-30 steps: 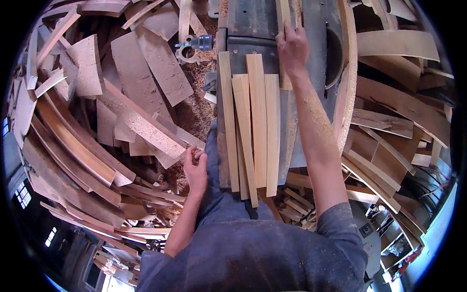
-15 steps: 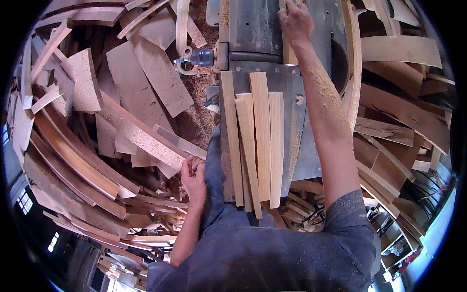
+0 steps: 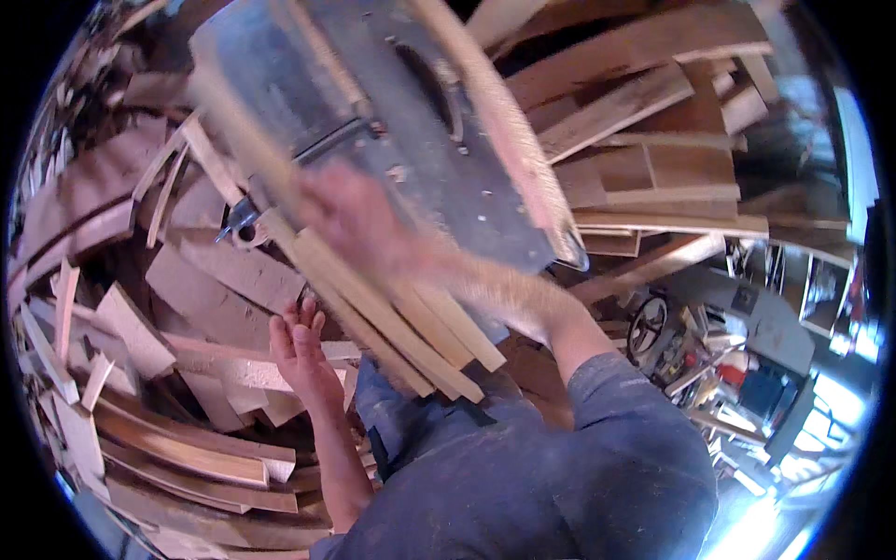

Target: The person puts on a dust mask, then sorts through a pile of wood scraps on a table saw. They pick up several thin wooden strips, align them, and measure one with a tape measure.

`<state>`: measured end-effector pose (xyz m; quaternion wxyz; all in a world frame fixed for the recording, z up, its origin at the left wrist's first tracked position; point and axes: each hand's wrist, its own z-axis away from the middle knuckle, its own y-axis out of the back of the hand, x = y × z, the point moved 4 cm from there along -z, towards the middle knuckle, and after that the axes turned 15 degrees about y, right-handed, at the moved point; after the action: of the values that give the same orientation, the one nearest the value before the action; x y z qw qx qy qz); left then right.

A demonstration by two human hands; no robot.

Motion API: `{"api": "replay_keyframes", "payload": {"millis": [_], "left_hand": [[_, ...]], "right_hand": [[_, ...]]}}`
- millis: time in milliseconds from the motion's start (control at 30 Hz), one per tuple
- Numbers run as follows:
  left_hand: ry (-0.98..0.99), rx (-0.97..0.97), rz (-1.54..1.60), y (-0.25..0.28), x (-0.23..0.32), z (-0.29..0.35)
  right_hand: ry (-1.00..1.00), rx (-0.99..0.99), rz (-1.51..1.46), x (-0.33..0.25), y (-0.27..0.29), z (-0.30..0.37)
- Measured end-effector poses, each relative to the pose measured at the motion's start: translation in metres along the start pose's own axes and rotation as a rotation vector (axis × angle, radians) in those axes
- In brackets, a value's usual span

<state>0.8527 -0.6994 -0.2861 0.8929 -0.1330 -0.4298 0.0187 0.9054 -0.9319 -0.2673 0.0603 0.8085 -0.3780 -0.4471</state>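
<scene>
Several pale, narrow wood strips lie side by side on the near end of a grey metal machine table. My right hand is over their far ends, smeared by motion, so its grip does not show. Sawdust covers my right forearm. My left hand is to the left of the strips, palm up with fingers loosely apart, holding nothing. Another wood strip rests farther up the table, beyond a dark crosswise slot.
A long wooden rail runs along the table's right side. Boards and offcuts are heaped at left, with more stacked boards at right. A black handwheel is at lower right.
The view has turned, so the table now slants to the upper left. My right hand has come back from the far strip to the near bundle. My left hand's fingers have spread.
</scene>
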Motion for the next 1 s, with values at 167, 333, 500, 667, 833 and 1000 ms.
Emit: {"api": "replay_keyframes", "payload": {"millis": [167,333,500,667,833,1000], "left_hand": [[0.272,-0.029,0.138,-0.076,-0.040,0.049],[0.465,-0.277,0.398,-0.077,-0.110,0.093],[0.502,-0.585,0.546,-0.144,-0.093,0.154],[0.488,-0.998,0.634,-0.187,-0.074,0.181],[0.485,-1.180,0.529,-0.216,-0.067,0.209],[0.503,-1.234,0.303,-0.251,-0.094,0.226]], "right_hand": [[-0.175,-0.092,-0.132,-0.093,0.141,0.123],[-0.716,0.233,0.210,-0.084,0.309,0.266],[-1.039,0.317,0.201,-0.119,0.417,0.364],[-0.994,0.178,0.061,-0.143,0.393,0.436],[-0.881,0.008,0.054,-0.178,0.342,0.487],[-0.961,0.072,-0.069,-0.191,0.339,0.498]]}}
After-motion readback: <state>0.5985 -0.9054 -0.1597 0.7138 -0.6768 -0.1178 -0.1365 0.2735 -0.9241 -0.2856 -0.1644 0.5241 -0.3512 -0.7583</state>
